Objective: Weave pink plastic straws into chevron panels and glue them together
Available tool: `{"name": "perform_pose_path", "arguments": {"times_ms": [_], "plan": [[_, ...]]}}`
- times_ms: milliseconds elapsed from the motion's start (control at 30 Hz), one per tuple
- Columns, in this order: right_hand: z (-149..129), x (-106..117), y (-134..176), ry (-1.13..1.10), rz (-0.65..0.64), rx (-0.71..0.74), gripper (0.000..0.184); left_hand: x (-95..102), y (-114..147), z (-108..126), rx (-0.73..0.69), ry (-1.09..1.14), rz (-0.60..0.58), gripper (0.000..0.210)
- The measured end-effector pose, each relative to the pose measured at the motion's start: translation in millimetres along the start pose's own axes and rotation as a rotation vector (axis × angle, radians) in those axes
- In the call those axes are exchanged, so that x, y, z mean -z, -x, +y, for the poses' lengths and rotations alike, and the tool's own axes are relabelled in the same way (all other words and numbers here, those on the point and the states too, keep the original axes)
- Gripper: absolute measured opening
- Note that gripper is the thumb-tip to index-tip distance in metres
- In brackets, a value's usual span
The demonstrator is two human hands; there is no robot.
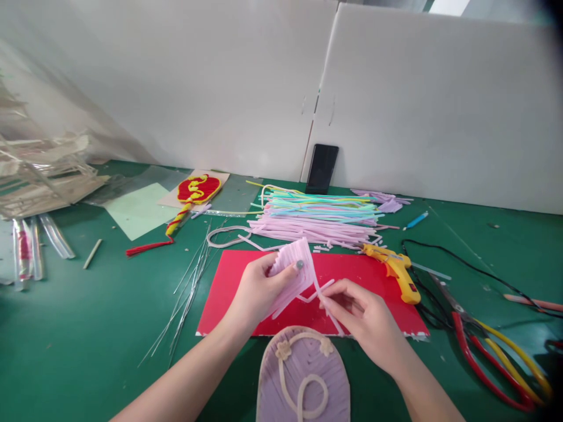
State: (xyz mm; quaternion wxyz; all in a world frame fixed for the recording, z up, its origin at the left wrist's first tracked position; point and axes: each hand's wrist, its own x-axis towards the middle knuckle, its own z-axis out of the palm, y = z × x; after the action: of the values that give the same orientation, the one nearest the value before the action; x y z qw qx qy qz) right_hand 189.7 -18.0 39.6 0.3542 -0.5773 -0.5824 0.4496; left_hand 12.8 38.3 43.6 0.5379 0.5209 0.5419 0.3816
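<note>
My left hand [257, 287] grips a small pale pink ribbed panel [294, 251] of pipe cleaners laid side by side, thumb on its face. My right hand [367, 313] pinches a pink pipe cleaner [317, 282] that runs down from the panel's right edge. Another bent pink length sticks out near those fingertips. Both hands are over a red sheet [229, 287]. Closest to me lies a lilac rounded piece [270, 392] with a cream border, a cream loop and small flowers.
Behind the sheet is a pile of pink and mint pipe cleaners [316, 217]. A yellow glue gun [398, 272] and red-and-yellow-handled scissors [466, 331] lie right. Thin wires [189, 293] and a red fan-shaped ornament [206, 189] are left. A phone [322, 169] leans against the white partition [417, 105].
</note>
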Motion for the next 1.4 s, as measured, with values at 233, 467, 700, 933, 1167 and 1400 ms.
{"name": "perform_pose_path", "arguments": {"times_ms": [233, 467, 700, 933, 1167, 1400], "plan": [[-5.3, -0.3, 0.6, 0.009, -0.011, -0.019, 0.014, -0.4, 1.2, 0.7, 0.015, 0.007, -0.032, 0.031], [-3.1, -0.2, 0.4, -0.001, -0.007, -0.011, 0.013, 0.5, 1.1, 0.5, 0.014, -0.012, -0.022, 0.032], [8.5, -1.4, -1.3, 0.009, -0.004, 0.007, 0.014, 0.1, 1.9, 1.2, 0.016, -0.001, -0.024, 0.033], [10.2, -1.8, -0.9, 0.016, -0.006, 0.008, 0.014, -0.4, 1.5, 2.1, 0.023, 0.021, -0.033, 0.03], [12.6, -2.4, -2.1, 0.013, -0.006, 0.014, 0.015, -0.5, 1.3, 0.2, 0.013, 0.012, -0.032, 0.032], [12.5, -4.5, -1.5, 0.01, -0.01, 0.021, 0.014, -0.7, -0.2, -3.3, 0.005, 0.005, -0.051, 0.034]]}}
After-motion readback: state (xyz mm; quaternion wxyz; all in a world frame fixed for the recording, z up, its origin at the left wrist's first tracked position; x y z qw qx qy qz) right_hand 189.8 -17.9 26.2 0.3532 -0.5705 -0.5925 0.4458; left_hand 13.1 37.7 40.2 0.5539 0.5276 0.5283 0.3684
